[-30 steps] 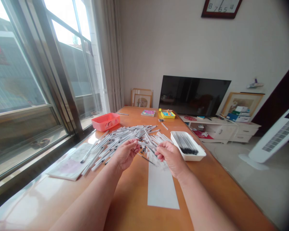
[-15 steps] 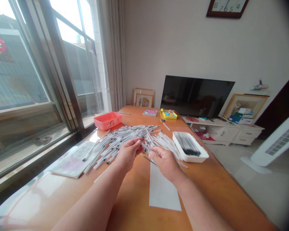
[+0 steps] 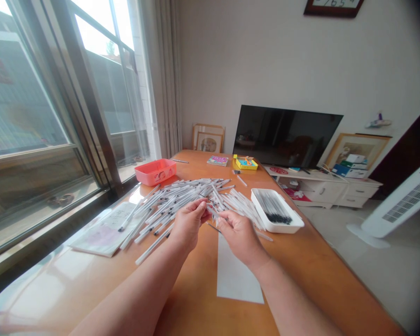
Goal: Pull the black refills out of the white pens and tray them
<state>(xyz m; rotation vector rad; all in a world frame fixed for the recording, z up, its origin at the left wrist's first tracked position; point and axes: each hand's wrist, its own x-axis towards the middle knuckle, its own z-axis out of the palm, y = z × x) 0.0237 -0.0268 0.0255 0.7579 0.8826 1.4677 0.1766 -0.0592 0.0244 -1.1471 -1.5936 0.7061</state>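
- Both hands have drawn closer together above the table since the earlier frame, and the fingertips now nearly meet.
- Fingers of the left hand point(image 3: 199, 207) curl inward, partly closed, and those of the right hand point(image 3: 227, 221) bend toward them in a loose pinch; a slim pen refill point(image 3: 213, 212) lies at the fingertips, but whether either hand grips it is too small to tell.
- Left hand point(image 3: 188, 225) sits over the near edge of a loose pile of pen refills point(image 3: 182, 198); right hand point(image 3: 238, 239) is just beside the pile's right end.
- One stray refill point(image 3: 154, 245) lies apart on the near side, below the left hand.
- White plastic tray point(image 3: 290, 225), right of the pile, holds black-tipped refills point(image 3: 273, 207) laid side by side.
- White paper strip point(image 3: 236, 275) lies on the orange wooden table point(image 3: 196, 298) under the right hand.
- Farther off stand a coral plastic box point(image 3: 156, 171), a yellow box point(image 3: 246, 163) and a small booklet point(image 3: 217, 161).
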